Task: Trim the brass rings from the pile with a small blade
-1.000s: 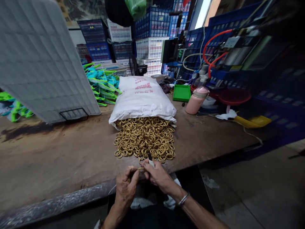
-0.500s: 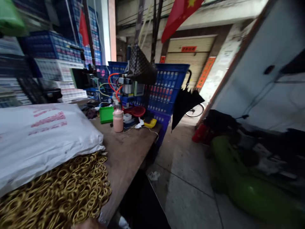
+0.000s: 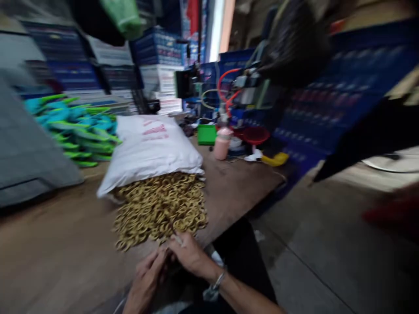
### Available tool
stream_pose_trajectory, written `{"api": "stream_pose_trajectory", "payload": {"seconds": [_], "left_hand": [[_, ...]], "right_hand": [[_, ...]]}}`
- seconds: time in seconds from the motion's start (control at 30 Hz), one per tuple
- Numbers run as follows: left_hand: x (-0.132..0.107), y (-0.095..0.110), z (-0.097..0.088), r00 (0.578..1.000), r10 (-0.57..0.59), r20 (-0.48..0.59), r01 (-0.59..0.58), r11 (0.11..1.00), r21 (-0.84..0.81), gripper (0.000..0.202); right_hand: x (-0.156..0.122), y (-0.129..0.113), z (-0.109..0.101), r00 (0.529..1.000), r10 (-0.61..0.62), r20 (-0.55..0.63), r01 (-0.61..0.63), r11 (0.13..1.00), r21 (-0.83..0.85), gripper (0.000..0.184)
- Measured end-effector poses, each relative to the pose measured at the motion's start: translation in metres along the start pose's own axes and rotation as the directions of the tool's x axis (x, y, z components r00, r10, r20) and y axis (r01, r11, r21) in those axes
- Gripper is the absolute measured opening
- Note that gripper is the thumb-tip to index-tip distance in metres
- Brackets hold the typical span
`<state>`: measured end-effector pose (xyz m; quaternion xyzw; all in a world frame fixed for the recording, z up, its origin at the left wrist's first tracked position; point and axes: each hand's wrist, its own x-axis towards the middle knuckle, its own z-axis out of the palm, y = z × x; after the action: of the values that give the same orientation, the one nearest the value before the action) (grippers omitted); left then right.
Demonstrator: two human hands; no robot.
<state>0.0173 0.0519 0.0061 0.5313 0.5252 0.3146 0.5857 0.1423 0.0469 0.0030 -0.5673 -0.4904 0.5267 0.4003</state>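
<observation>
Brass-coloured rings [image 3: 160,205] lie in a spread heap, spilling from the mouth of a white woven sack [image 3: 157,148] with red print. At the heap's near edge, my right hand [image 3: 190,255] has its fingers closed and pointing toward my other hand. A small pale thing shows at its fingers, too blurred to name. My left hand [image 3: 149,274] is closed too, its fingertips meeting those of the right. Whatever is between them is hidden. A bracelet [image 3: 214,285] circles my right wrist.
Past the sack, a pink bottle [image 3: 221,144], a green tray [image 3: 207,134] and a red dish [image 3: 255,135] stand on the table [image 3: 229,192]. Blue-and-green pieces [image 3: 85,131] are piled at left. Blue crates [image 3: 327,96] and a black umbrella [image 3: 369,131] are at right.
My view has swung left and drawn back, bringing the blue-and-green pile into sight. Both hands now show together by the rings; before, only part of one showed at the bottom edge.
</observation>
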Motion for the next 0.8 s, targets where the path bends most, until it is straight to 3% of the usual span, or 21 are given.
{"api": "stream_pose_trajectory", "payload": {"seconds": [0.13, 0.3, 0.4, 0.47, 0.57, 0.8], "left_hand": [[-0.018, 0.006, -0.009, 0.981, -0.154, 0.114, 0.178, 0.954, -0.242, 0.035], [-0.027, 0.004, -0.004, 0.987, -0.133, 0.094, 0.158, 0.923, -0.350, 0.033], [-0.030, 0.003, -0.002, 0.985, -0.156, 0.069, 0.170, 0.917, -0.361, 0.033], [-0.032, 0.005, -0.001, 0.986, -0.155, 0.061, 0.166, 0.925, -0.343, 0.034], [-0.033, 0.007, 0.001, 0.992, -0.117, 0.047, 0.126, 0.943, -0.310, 0.034], [-0.038, 0.007, 0.001, 0.999, -0.033, 0.034, 0.041, 0.962, -0.271, 0.033]], "right_hand": [[-0.003, -0.007, -0.002, 0.997, -0.067, 0.028, 0.070, 0.985, -0.160, 0.024], [-0.011, -0.013, -0.007, 0.995, -0.089, 0.050, 0.099, 0.964, -0.246, 0.026], [-0.018, -0.010, -0.014, 0.993, -0.119, 0.015, 0.115, 0.912, -0.394, 0.020], [-0.024, -0.009, -0.017, 0.987, -0.150, 0.060, 0.159, 0.849, -0.504, 0.015], [-0.033, -0.009, -0.017, 0.979, -0.144, 0.142, 0.202, 0.763, -0.615, 0.022], [-0.038, -0.015, -0.013, 0.978, -0.133, 0.159, 0.207, 0.643, -0.737, 0.033]]}}
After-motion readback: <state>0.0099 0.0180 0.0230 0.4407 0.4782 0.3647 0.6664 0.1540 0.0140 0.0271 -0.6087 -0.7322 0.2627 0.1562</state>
